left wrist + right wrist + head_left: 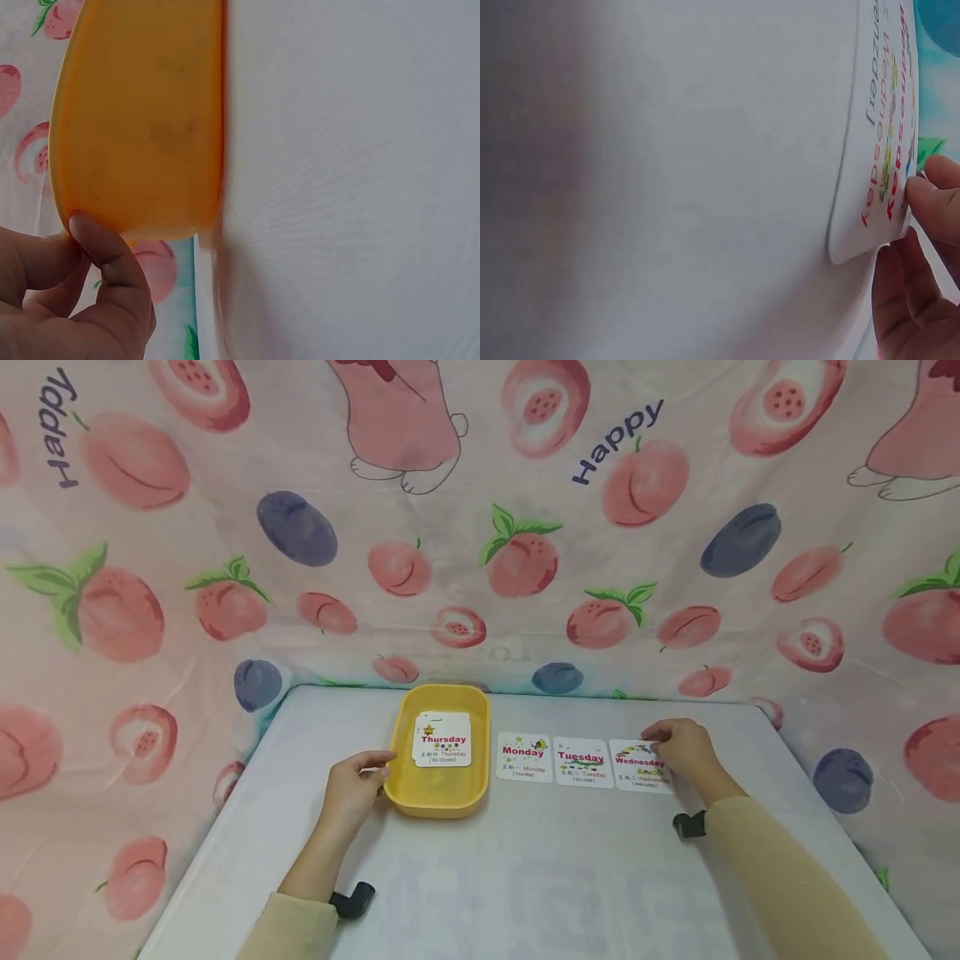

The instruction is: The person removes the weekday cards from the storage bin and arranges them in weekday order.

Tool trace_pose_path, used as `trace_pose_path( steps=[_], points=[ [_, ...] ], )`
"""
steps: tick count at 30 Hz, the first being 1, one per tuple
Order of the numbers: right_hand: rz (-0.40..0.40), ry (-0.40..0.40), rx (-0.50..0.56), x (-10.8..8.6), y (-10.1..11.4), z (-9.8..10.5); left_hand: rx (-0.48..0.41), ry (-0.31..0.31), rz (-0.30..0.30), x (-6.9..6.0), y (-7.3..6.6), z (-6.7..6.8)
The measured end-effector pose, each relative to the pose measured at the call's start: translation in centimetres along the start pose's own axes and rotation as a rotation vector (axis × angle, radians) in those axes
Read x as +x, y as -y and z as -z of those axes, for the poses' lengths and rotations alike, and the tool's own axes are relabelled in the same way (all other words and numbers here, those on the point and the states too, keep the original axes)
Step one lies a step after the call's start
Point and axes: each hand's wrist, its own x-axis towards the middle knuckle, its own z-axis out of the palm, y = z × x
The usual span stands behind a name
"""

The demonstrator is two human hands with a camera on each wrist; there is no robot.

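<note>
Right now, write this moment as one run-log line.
left hand: holds yellow tray; right hand: holds Wednesday card; Thursday card: in tray; Monday card, Tuesday card: on table

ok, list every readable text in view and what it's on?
"Thursday": card in yellow tray
"Monday": leftmost tabletop card
"Tuesday": middle tabletop card
"Wednesday": rightmost tabletop card
"Happy": patterned backdrop, twice, left one turned sideways
Each day name repeats smaller on its card; the Chinese and phonetic lines are too small to quote reliably. Faint marks on the tabletop: unreadable.
</note>
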Motion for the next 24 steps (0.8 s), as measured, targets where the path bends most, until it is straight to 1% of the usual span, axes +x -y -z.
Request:
trace_pose_path(
  steps=[8,12,20,24],
  points=[
    [-0.002,-0.016,0.02,-0.2,0.5,0.1,-0.004,0.002,-0.011,0.2,0.3,0.0],
    [0.011,-0.015,0.033,-0.5,0.9,0.2,-0.006,0.003,-0.019,0.2,0.3,0.0],
    [0.051,-0.013,0.048,-0.2,2.0,0.0,-0.018,0.008,-0.017,0.2,0.4,0.1],
    [0.097,-0.014,0.055,-0.1,2.8,-0.2,-0.019,0.009,-0.017,0.2,0.4,0.1]
  ],
)
